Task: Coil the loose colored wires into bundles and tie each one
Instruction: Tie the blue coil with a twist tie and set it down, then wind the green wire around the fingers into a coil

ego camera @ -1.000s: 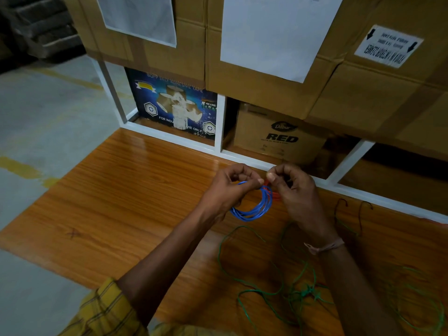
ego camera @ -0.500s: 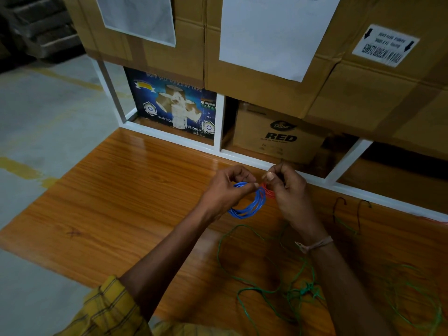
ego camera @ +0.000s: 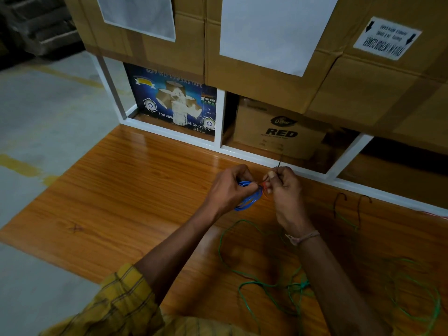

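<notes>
My left hand (ego camera: 230, 190) grips a coiled blue wire bundle (ego camera: 248, 202) above the wooden table (ego camera: 121, 202); the coil hangs below my fingers. My right hand (ego camera: 282, 187) is right beside it, thumb and fingers pinching a thin dark tie wire (ego camera: 279, 163) whose end sticks up from the fist. A bit of red wire (ego camera: 266, 186) shows between the two hands. Loose green wire (ego camera: 266, 282) lies in tangled loops on the table under my forearms. More green wire (ego camera: 421, 299) lies at the right edge.
A white shelf frame (ego camera: 219, 117) borders the table's far side. It holds a blue tape box (ego camera: 174, 100) and a brown box marked RED (ego camera: 278, 127). Large cardboard cartons (ego camera: 266, 57) sit above. Two dark hooked wire pieces (ego camera: 349, 207) lie at the right. Concrete floor is on the left.
Both hands have stayed together over the blue coil. My right hand has worked the tie wire, whose dark end now stands up above the fist.
</notes>
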`<control>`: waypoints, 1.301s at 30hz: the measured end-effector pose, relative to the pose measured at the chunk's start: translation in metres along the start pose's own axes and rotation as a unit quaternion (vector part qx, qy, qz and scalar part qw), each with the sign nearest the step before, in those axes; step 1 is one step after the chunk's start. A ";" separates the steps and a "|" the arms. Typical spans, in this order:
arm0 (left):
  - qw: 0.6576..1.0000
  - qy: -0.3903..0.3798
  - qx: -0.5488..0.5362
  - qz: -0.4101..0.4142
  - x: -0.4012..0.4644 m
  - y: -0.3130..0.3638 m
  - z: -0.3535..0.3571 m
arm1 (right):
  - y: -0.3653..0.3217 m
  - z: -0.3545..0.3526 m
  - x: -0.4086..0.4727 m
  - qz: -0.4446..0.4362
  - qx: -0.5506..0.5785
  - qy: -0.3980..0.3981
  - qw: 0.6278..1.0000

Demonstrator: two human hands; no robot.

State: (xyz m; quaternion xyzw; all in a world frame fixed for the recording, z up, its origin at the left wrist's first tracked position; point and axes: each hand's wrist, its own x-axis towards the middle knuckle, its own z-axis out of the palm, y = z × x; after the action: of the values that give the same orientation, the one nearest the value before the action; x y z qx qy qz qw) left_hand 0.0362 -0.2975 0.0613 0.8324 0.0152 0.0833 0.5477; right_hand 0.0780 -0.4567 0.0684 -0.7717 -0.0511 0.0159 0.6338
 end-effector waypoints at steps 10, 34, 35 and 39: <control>0.968 -0.054 -0.225 -0.095 0.030 -0.030 -0.001 | 0.011 -0.005 0.027 0.067 0.027 -0.019 0.997; 0.990 -0.041 0.050 -0.128 0.050 -0.096 0.006 | 0.070 0.001 0.072 0.179 -0.033 -0.048 0.982; 0.991 -0.054 0.045 -0.118 0.037 -0.094 0.009 | 0.068 -0.009 0.064 0.184 -0.006 -0.059 0.981; 0.988 -0.131 0.039 -0.074 -0.005 -0.097 0.024 | 0.057 -0.051 0.022 0.177 0.017 -0.106 0.978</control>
State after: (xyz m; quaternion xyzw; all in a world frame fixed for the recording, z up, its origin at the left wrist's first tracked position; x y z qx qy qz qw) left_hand 0.0410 -0.2810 -0.0372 0.8532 0.0083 -0.0676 0.5170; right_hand 0.1082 -0.5151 0.0232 -0.7517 0.0195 0.2098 0.6249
